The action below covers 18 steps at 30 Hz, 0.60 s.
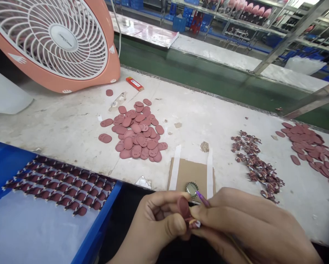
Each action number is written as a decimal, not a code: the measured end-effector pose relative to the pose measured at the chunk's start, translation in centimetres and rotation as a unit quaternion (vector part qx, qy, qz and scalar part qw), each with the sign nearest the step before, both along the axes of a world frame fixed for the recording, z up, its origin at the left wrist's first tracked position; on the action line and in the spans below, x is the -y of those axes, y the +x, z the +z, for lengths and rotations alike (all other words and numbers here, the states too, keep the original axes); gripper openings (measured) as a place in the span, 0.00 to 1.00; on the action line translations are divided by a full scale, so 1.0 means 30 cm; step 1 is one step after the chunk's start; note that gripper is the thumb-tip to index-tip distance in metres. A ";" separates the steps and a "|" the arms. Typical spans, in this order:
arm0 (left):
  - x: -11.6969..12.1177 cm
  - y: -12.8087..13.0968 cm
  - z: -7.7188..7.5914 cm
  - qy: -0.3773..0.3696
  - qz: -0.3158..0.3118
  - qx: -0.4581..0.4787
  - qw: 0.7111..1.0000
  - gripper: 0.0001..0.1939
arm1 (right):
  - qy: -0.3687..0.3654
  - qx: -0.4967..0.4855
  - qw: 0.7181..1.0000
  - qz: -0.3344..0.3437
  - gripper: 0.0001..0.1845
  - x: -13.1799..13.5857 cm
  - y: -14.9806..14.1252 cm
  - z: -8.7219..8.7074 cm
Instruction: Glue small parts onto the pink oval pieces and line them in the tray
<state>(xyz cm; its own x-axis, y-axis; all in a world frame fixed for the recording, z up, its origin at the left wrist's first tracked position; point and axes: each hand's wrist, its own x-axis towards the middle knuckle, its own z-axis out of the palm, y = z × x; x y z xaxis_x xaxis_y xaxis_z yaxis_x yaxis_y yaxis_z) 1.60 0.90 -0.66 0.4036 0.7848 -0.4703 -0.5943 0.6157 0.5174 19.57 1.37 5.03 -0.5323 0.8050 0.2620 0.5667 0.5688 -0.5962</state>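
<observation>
My left hand (pixel 156 223) is closed in a pinch on a small maroon oval piece (pixel 184 207) at the table's near edge. My right hand (pixel 244 223) is closed on a thin purple-tipped stick (pixel 203 198), its tip close to the oval piece. Just beyond the fingers a metal bottle cap (pixel 191 189) sits on a brown cardboard patch (pixel 190 172) taped to the table. A heap of maroon oval pieces (pixel 138 130) lies in the middle of the table.
A blue tray (pixel 104 223) at lower left holds rows of finished maroon pieces (pixel 62 185). Small dark trimmed bits (pixel 256 165) and more ovals (pixel 310 145) lie right. A pink fan (pixel 54 42) and red lighter (pixel 134 84) stand behind.
</observation>
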 end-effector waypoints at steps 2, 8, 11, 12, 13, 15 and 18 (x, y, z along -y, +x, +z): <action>0.003 0.003 -0.006 0.011 0.004 -0.003 1.000 0.16 | -0.006 -0.003 1.000 0.004 0.06 -0.008 0.005 -0.004; 0.015 0.005 -0.020 0.017 0.008 0.000 1.000 0.16 | 0.001 -0.048 0.999 0.012 0.05 -0.023 -0.005 -0.006; 0.017 0.008 -0.014 0.008 0.014 0.006 1.000 0.16 | -0.008 -0.045 0.999 0.018 0.05 -0.024 -0.007 -0.003; 0.017 0.008 -0.010 0.004 0.015 0.006 1.000 0.16 | -0.011 -0.042 0.999 0.022 0.05 -0.024 -0.005 -0.002; 0.016 0.009 -0.006 0.001 0.015 0.007 1.000 0.16 | -0.014 -0.039 0.999 0.026 0.05 -0.023 -0.004 -0.002; 0.016 0.009 0.000 -0.002 0.014 0.011 1.000 0.16 | -0.013 -0.037 0.999 0.024 0.06 -0.022 -0.001 -0.004; 0.015 0.007 -0.003 -0.005 0.016 0.013 1.000 0.16 | -0.006 -0.038 0.999 0.017 0.06 -0.021 -0.002 -0.010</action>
<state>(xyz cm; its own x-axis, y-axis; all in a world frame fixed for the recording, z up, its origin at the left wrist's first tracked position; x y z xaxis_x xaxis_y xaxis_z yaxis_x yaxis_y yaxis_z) 1.81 0.44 -0.74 0.3914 0.7921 -0.4684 -0.6264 0.6022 0.4949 19.49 2.00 4.72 -0.5379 0.7902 0.2936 0.5003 0.5796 -0.6433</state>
